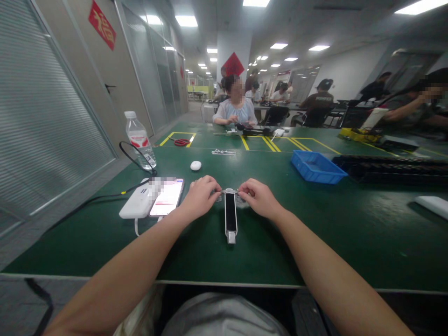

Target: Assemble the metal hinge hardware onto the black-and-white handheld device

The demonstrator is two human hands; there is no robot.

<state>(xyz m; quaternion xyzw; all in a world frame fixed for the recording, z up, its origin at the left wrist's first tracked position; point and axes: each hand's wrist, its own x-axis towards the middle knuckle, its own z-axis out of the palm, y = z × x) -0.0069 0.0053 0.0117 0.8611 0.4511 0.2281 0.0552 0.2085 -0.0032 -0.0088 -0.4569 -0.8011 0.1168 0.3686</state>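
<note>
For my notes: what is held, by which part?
Left hand and right hand pinch opposite ends of a thin silvery crosspiece at the far end of the slim white-and-black device.

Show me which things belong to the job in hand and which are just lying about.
In use, apparently:
slim dark-faced device, left hand and right hand at its far end

Lying about, it seems:
water bottle
lit phone
small white case
blue tray

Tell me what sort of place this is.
Probably a workshop or assembly room: a green table with yellow markings, a blue tray, and several people seated beyond.
</note>
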